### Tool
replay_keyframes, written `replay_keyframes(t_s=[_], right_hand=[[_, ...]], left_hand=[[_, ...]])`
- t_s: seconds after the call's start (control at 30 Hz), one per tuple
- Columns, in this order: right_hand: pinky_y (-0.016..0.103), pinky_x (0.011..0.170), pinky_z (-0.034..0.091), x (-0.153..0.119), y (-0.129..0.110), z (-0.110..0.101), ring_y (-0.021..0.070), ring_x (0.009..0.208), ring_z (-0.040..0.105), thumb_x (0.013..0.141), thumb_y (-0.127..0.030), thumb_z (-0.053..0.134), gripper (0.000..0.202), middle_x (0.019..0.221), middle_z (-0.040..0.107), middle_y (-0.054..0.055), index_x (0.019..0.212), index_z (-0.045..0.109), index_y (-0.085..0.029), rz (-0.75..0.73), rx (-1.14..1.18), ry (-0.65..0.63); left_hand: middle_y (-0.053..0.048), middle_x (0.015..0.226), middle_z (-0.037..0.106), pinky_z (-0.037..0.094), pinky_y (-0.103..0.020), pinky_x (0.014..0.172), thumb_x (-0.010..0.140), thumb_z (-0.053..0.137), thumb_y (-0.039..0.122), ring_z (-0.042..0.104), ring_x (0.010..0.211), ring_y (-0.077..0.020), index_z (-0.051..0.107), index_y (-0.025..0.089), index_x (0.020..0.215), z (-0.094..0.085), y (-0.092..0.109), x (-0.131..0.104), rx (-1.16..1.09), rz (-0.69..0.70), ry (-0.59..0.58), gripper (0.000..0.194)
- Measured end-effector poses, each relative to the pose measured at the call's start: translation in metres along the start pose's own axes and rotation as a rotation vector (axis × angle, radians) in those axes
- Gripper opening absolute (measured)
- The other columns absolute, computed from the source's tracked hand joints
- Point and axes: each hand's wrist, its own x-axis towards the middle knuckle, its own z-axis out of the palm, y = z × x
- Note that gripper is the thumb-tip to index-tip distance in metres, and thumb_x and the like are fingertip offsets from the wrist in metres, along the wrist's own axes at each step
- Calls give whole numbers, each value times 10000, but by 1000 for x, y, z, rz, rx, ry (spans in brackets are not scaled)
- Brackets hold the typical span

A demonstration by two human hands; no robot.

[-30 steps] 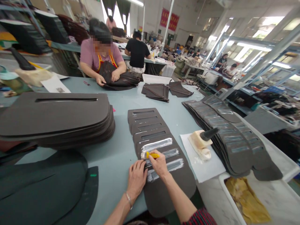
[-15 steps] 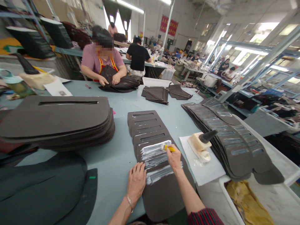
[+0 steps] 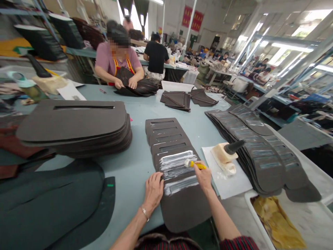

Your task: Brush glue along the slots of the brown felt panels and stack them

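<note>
My right hand (image 3: pixel 203 176) is closed around the yellow handle of a brush (image 3: pixel 195 164), its pale bristles on the dark panels. Those slotted panels (image 3: pixel 185 212) lie overlapped in a row running away from me, and white streaks of what looks like glue (image 3: pixel 179 159) surround the slots of the nearer ones. My left hand (image 3: pixel 154 189) rests flat, fingers stretched, with its fingertips on the panels' left edge. Right of the row, a cream glue container (image 3: pixel 221 156) with a black spout stands on a white sheet (image 3: pixel 235 189).
At left is a thick stack of slotted panels (image 3: pixel 75 121), with large dark green pieces (image 3: pixel 59 205) nearer me. More streaked panels (image 3: pixel 265 163) lie at right above a white bin (image 3: pixel 251 205) holding yellow cloth. Across the table (image 3: pixel 135 139), a co-worker (image 3: pixel 118 59) handles dark pieces.
The brush in my right hand has shifted slightly right across the streaked area. My left hand stays at the panels' edge. The whole view has swung a little.
</note>
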Motion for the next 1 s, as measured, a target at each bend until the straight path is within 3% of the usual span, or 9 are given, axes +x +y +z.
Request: replay_keyframes(t_s=[0.13, 0.23, 0.3, 0.47, 0.53, 0.67, 0.8, 0.87, 1.0], right_hand=[[236, 666, 428, -66, -45, 44, 143, 697, 563, 850, -318, 507, 174, 779, 628, 21, 838, 628, -193, -125, 174, -259], [240, 698, 436, -81, -47, 54, 147, 732, 578, 860, -278, 497, 156, 798, 633, 25, 832, 628, -197, -161, 171, -309], [240, 682, 435, -73, -30, 41, 144, 711, 575, 860, -281, 497, 158, 786, 631, 23, 822, 626, -197, -142, 121, -279], [254, 651, 425, -27, 35, -24, 151, 669, 563, 839, -339, 518, 188, 750, 627, 27, 795, 620, -187, -71, -63, -74], [266, 663, 419, -16, 45, -36, 158, 675, 562, 837, -350, 514, 204, 748, 628, 35, 776, 616, -185, -82, -140, -2], [268, 697, 413, -37, 12, -10, 159, 711, 563, 860, -308, 486, 187, 769, 623, 42, 787, 607, -186, -130, -138, 66], [242, 714, 430, -72, -24, 27, 146, 748, 582, 858, -261, 488, 150, 808, 639, 31, 844, 625, -201, -213, 53, -210], [235, 679, 431, -68, -13, 19, 142, 708, 577, 847, -272, 495, 150, 778, 637, 21, 825, 626, -203, -162, 66, -229], [244, 606, 403, -30, 37, -32, 146, 611, 533, 814, -349, 511, 200, 670, 604, 13, 747, 614, -192, -1, -114, 36]], left_hand=[[-68, 1173, 590, 369, -402, 979, 901, 391, 214, 500, 1128, -211, 555, 215, 1128, 0, 4, -25, 42, 104, -36, 280], [-69, 1216, 585, 365, -410, 975, 900, 408, 216, 495, 1147, -224, 531, 217, 1199, 7, 5, -41, 133, 160, -61, 323], [-71, 1221, 586, 368, -409, 971, 900, 414, 216, 491, 1158, -229, 525, 211, 1216, 11, 5, -45, 178, 161, -61, 335], [-74, 1204, 592, 382, -398, 964, 903, 409, 214, 497, 1152, -229, 536, 205, 1210, 13, 6, -42, 209, 163, -62, 332], [-76, 1194, 596, 390, -398, 958, 902, 414, 215, 506, 1138, -228, 544, 205, 1199, 12, 7, -42, 211, 160, -51, 325], [-73, 1187, 600, 402, -393, 951, 897, 427, 219, 514, 1124, -223, 549, 208, 1192, 14, 6, -43, 212, 165, -34, 319], [-76, 1188, 598, 396, -392, 961, 900, 429, 226, 510, 1125, -225, 553, 202, 1183, 17, 5, -44, 222, 181, -25, 310], [-72, 1192, 594, 390, -388, 968, 902, 431, 230, 502, 1133, -221, 548, 204, 1186, 16, 5, -44, 222, 186, -32, 309], [-66, 1186, 595, 390, -383, 963, 907, 424, 234, 497, 1131, -218, 544, 202, 1184, 16, 5, -43, 216, 178, -36, 303]])
